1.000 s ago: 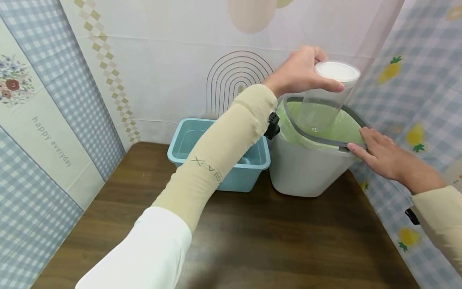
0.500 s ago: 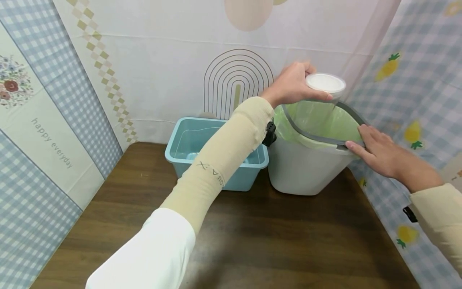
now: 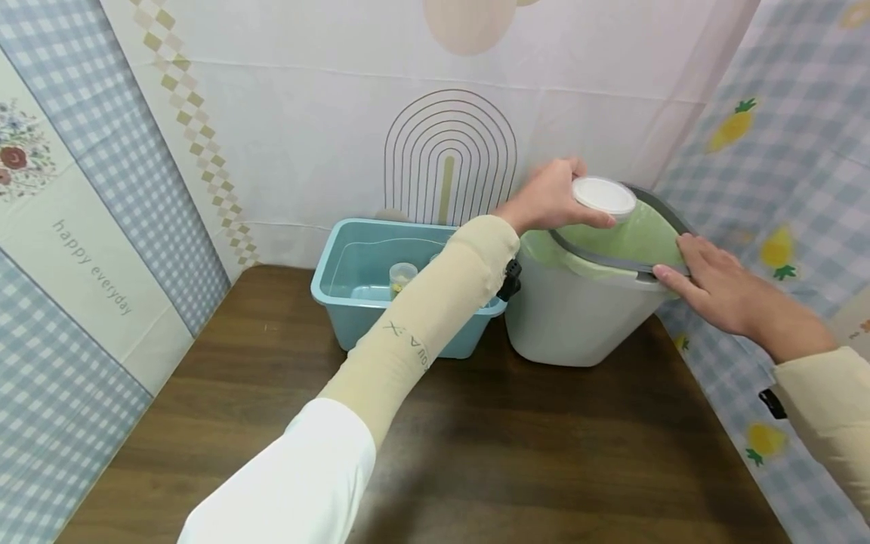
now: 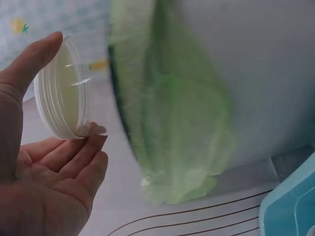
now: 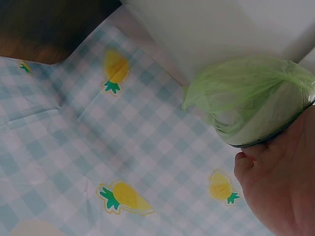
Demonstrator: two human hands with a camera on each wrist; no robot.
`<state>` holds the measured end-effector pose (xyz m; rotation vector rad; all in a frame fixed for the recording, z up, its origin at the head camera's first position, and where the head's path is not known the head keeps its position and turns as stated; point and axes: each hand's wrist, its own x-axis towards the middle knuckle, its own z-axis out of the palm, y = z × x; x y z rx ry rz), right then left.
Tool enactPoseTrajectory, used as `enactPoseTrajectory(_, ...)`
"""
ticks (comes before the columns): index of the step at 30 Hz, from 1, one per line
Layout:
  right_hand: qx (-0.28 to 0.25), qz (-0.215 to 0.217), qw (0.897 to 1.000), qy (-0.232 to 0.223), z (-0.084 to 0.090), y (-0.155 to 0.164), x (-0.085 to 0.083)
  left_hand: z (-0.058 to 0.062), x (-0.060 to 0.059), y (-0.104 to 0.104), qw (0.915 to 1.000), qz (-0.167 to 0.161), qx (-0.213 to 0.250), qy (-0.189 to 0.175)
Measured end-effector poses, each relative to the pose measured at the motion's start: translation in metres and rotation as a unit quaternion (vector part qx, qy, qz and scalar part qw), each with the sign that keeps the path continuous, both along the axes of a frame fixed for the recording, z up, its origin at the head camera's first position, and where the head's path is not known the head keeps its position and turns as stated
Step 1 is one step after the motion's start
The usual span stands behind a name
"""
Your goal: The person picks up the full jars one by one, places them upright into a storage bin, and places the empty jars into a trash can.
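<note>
My left hand grips a clear plastic jar with a white end, holding it tilted over the mouth of a white bin. In the left wrist view the jar sits between the thumb and fingers of that hand. A green bag lines the bin under a grey rim. The bin leans toward me. My right hand holds its near right rim, fingers over the edge and thumb outside. In the right wrist view, the right hand is beside the bunched bag.
A light blue tub stands left of the bin against the back wall, with a small jar inside. Both stand at the back of a dark wooden table. Patterned cloth walls close in at the left, back and right.
My left hand has come down with the jar, from well above the bin to its rim. The lowered arm now uncovers the small jar in the tub. The right hand stays on the rim.
</note>
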<state>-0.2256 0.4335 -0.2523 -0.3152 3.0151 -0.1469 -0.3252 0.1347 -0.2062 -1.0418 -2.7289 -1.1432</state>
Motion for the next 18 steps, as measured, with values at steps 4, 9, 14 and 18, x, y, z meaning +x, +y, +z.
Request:
enactPoseTrajectory(4, -0.001, 0.003, 1.000, 0.005, -0.001, 0.000, 0.000, -0.012, 0.003, -0.001, 0.9988, 0.014, -0.047, 0.009)
enactPoseTrajectory(9, 0.004, -0.001, 1.000, 0.000, 0.000, -0.002, 0.001, -0.022, 0.008, -0.010, 0.9958, 0.012, -0.086, 0.029)
enactPoseTrajectory(14, -0.001, 0.000, 1.000, -0.008, 0.000, -0.001, 0.001, -0.032, 0.015, -0.035, 0.9912, 0.002, -0.111, 0.072)
enactPoseTrajectory(18, -0.004, 0.002, 1.000, -0.004, 0.000, -0.001, 0.001, -0.036, 0.022, -0.063, 0.9853, -0.004, -0.140, 0.097)
